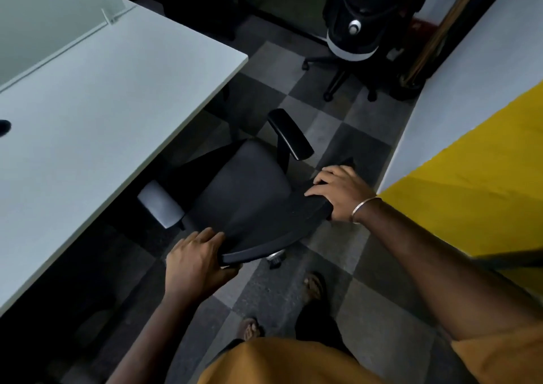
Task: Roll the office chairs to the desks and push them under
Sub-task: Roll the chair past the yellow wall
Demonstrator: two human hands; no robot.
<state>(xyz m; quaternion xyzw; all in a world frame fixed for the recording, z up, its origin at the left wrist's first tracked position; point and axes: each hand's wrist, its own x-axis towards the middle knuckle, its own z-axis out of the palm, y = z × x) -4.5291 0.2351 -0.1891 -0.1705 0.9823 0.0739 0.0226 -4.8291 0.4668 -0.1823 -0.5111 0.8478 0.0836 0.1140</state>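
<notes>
The office chair [244, 195] stood at the edge of the white table [102, 113], its seat front and one armrest [161, 204] already at or just under the tabletop edge, the other armrest [289, 138] out in the aisle. Both hands gripped the top of the backrest [264, 236]: the left hand [197, 258] had its fingers [205, 236] curled over the near end with the thumb underneath, and the right hand [340, 194] had its fingers clamped over the far end.

The chair sat at an angle to the table, so a straight push would likely have jammed the nearer armrest against the tabletop edge or a table leg; whether the armrests would clear the underside could not be told. A hard shove from the top of the backrest might have tipped the chair instead of rolling it, especially if a caster [276, 258] caught on the carpet tiles [338, 136]. The person's sandalled feet [314, 285] were close behind the base and could have been clipped. A second chair [355, 39] stood well apart further down the aisle.
</notes>
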